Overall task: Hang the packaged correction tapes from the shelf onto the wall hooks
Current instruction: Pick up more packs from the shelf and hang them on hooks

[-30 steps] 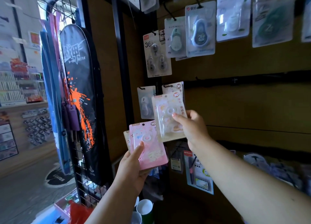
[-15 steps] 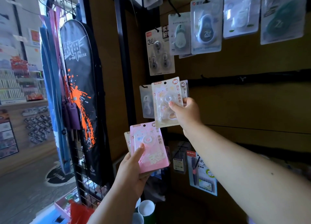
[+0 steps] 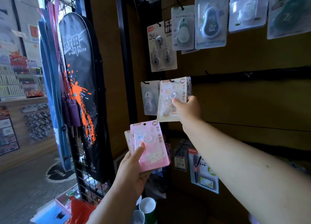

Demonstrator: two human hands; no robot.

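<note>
Head view: a cream correction tape pack [image 3: 170, 99] sits at centre, its top slot on a black wall hook [image 3: 171, 80], pinched at its lower right by the right hand [image 3: 187, 108]. At seven o'clock from it, the left hand [image 3: 133, 170] grips a pink pack [image 3: 149, 144] fronting a small stack. A grey pack [image 3: 149, 97] hangs just beside, at nine o'clock.

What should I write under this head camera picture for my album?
Right hand slips a cream correction tape pack onto a wall hook; left hand holds pink pack.
</note>
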